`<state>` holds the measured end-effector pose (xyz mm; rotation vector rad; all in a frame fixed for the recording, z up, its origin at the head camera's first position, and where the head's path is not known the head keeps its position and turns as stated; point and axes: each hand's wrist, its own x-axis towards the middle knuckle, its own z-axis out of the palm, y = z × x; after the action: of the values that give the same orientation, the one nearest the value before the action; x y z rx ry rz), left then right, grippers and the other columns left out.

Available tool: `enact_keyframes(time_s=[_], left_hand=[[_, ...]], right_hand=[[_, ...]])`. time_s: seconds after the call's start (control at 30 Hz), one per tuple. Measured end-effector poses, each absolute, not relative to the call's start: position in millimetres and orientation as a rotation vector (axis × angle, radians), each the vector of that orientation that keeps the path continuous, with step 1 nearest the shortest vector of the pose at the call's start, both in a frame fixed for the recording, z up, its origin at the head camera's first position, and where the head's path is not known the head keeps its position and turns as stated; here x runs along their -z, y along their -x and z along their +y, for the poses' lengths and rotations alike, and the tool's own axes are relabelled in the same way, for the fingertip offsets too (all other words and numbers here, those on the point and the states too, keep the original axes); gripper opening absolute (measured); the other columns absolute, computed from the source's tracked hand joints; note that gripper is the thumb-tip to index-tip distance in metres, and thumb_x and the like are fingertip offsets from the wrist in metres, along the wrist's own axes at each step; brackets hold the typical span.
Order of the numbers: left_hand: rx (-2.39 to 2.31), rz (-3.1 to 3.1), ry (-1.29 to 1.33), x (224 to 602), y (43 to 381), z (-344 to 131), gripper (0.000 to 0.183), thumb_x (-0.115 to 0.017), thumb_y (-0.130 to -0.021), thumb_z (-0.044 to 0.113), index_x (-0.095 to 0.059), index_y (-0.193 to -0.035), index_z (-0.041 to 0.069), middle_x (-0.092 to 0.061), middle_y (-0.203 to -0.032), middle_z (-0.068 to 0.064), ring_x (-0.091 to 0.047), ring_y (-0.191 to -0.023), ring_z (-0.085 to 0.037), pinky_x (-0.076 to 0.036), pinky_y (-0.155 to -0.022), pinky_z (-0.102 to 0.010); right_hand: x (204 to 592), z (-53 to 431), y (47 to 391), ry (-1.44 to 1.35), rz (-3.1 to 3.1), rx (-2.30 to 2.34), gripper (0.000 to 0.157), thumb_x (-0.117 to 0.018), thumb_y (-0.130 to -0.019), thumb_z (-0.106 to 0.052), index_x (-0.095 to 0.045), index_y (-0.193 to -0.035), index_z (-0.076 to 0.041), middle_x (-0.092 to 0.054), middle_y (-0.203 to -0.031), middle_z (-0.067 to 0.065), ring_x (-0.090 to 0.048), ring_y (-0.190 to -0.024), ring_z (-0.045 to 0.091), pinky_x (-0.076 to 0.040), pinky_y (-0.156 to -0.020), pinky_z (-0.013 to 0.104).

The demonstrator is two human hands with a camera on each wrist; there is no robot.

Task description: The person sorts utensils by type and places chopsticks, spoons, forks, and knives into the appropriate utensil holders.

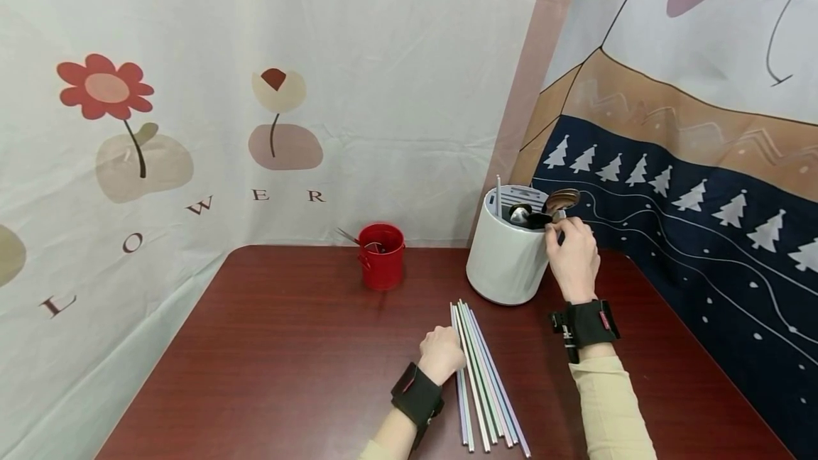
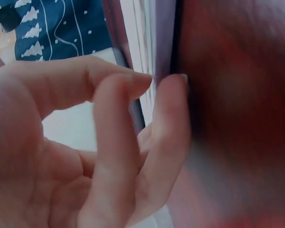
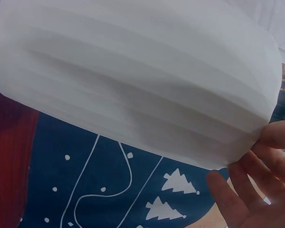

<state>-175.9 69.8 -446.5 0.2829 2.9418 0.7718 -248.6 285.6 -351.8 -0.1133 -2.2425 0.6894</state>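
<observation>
A white, ribbed utensil holder (image 1: 505, 268) stands on the table, with spoons and ladles in its open top. My right hand (image 1: 573, 258) grips its right rim, fingertips bent at the edge. In the right wrist view the fingers (image 3: 244, 183) meet the holder's rim while its pale side (image 3: 133, 80) fills most of the picture. Long thin sticks (image 1: 482, 382) in white, lilac and green lie fanned out at the front. Beside their left edge is my left hand (image 1: 442, 355), its fingers (image 2: 168, 109) loosely bent against the sticks (image 2: 142, 33), nothing visible in its grasp.
A red metal pot (image 1: 382, 261) with small metal items inside stands near the table's back edge, left of the holder. Printed cloth (image 1: 383, 91) hangs behind the dark red table (image 1: 275, 346), and a navy cloth with white trees (image 1: 696, 233) borders its right side.
</observation>
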Motion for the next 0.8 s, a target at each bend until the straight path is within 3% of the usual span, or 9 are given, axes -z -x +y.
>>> enact_keyframes(time_s=[0.17,0.47,0.8], left_hand=[[-0.744,2.97,-0.247,448.5,174.3,73.6,0.048,-0.066,-0.074,0.004,-0.027,-0.049,0.016,-0.047,-0.056,-0.004,-0.051,-0.055,-0.02,-0.038,-0.045,-0.033],[-0.679,3.011,-0.177,453.0,175.0,78.2,0.033,-0.067,-0.074,0.007,-0.044,-0.052,0.011,-0.063,-0.072,-0.013,-0.062,-0.065,-0.028,-0.045,-0.048,-0.037],[-0.788,3.031,-0.219,447.4,170.4,72.7,0.044,-0.065,-0.073,0.004,-0.029,-0.049,0.015,-0.043,-0.054,-0.003,-0.049,-0.052,-0.019,-0.035,-0.041,-0.031]], right_hand=[[351.3,285.7,247.7,0.117,-2.249,-0.689,0.025,-0.054,-0.096,-0.02,-0.066,-0.095,0.002,-0.061,-0.104,0.019,-0.054,-0.1,0.038,-0.046,-0.077,0.055],[351.2,285.5,246.2,0.121,-2.251,-0.677,0.025,-0.054,-0.096,-0.019,-0.066,-0.095,0.003,-0.061,-0.103,0.019,-0.055,-0.099,0.038,-0.046,-0.077,0.056],[350.5,285.1,246.3,0.104,-2.238,-0.689,0.021,-0.056,-0.095,-0.014,-0.066,-0.095,0.004,-0.061,-0.102,0.02,-0.055,-0.099,0.039,-0.046,-0.079,0.055]])
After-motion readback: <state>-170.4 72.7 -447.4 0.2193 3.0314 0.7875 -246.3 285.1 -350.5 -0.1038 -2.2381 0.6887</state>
